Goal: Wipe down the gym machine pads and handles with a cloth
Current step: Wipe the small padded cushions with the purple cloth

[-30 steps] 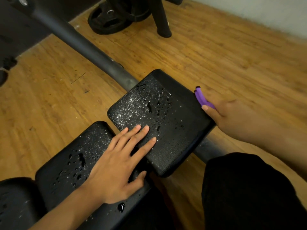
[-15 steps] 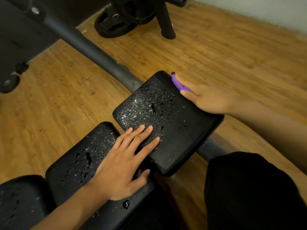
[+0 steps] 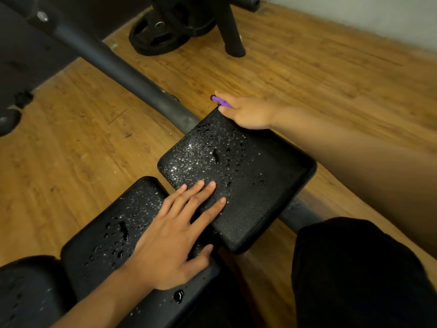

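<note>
Two black machine pads lie in front of me, both speckled with water drops: the far pad (image 3: 255,166) and the near pad (image 3: 106,230). My left hand (image 3: 172,235) rests flat with straight fingers across the gap between them, fingertips on the far pad. My right hand (image 3: 246,112) is at the far corner of the far pad and grips a small purple object (image 3: 218,100), of which only the tip shows. No cloth can be made out.
A thick black frame tube (image 3: 123,69) runs diagonally under the pads. Weight plates (image 3: 163,31) and a black leg (image 3: 230,31) stand on the wooden floor (image 3: 307,74) at the top. My dark-trousered knee (image 3: 354,268) is at lower right.
My right hand with the purple object has travelled from the pad's right edge up to its far corner. The left hand has stayed flat in place.
</note>
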Action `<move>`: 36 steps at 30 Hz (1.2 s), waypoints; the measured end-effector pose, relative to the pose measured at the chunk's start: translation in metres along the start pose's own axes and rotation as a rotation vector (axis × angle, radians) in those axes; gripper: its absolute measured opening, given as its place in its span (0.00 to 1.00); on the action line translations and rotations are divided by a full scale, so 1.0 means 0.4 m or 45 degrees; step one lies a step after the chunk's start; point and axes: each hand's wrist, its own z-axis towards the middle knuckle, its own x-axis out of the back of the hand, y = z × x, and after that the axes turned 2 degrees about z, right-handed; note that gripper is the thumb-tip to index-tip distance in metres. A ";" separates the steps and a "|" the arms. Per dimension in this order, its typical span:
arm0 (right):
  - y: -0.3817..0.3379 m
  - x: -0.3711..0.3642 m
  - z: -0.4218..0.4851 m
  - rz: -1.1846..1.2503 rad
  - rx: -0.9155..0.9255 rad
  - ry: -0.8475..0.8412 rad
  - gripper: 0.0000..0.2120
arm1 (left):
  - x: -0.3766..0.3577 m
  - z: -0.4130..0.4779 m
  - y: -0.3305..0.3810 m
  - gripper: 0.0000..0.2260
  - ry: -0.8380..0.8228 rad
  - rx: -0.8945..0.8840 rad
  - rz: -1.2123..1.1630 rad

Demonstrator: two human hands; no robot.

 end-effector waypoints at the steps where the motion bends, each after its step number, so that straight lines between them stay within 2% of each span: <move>1: -0.001 -0.001 0.012 0.056 0.012 0.010 0.28 | 0.000 0.000 0.000 0.36 -0.004 0.000 0.000; 4: 0.041 -0.022 -0.042 0.022 -0.022 0.110 0.28 | 0.002 0.000 -0.002 0.36 -0.004 0.002 -0.007; 7: 0.109 -0.049 -0.207 -0.124 -0.068 0.162 0.28 | 0.000 -0.001 0.000 0.37 0.004 0.000 -0.006; 11: 0.113 -0.082 -0.390 -0.223 0.072 0.207 0.30 | -0.003 -0.004 0.001 0.36 0.011 0.015 0.003; 13: 0.087 -0.084 -0.382 -0.305 0.044 0.197 0.29 | -0.002 -0.008 0.001 0.36 0.008 0.023 -0.009; 17: 0.046 -0.054 -0.218 -0.375 -0.018 0.101 0.27 | 0.002 -0.007 0.006 0.36 0.000 0.045 -0.020; 21: 0.022 -0.039 -0.121 -0.176 0.039 0.140 0.28 | 0.013 -0.018 0.015 0.36 0.000 0.159 0.049; 23: 0.033 -0.037 -0.148 -0.185 0.079 0.118 0.29 | 0.019 -0.021 0.019 0.36 -0.003 0.232 0.128; 28: 0.075 -0.049 -0.323 -0.459 0.165 0.135 0.24 | 0.017 -0.029 0.031 0.35 -0.022 0.327 0.253; 32: 0.107 -0.086 -0.452 -0.402 0.326 0.231 0.24 | 0.011 -0.075 0.035 0.33 0.045 0.465 0.216; 36: 0.094 -0.078 -0.433 -0.280 0.200 0.167 0.26 | 0.001 -0.126 0.020 0.32 0.013 0.555 0.166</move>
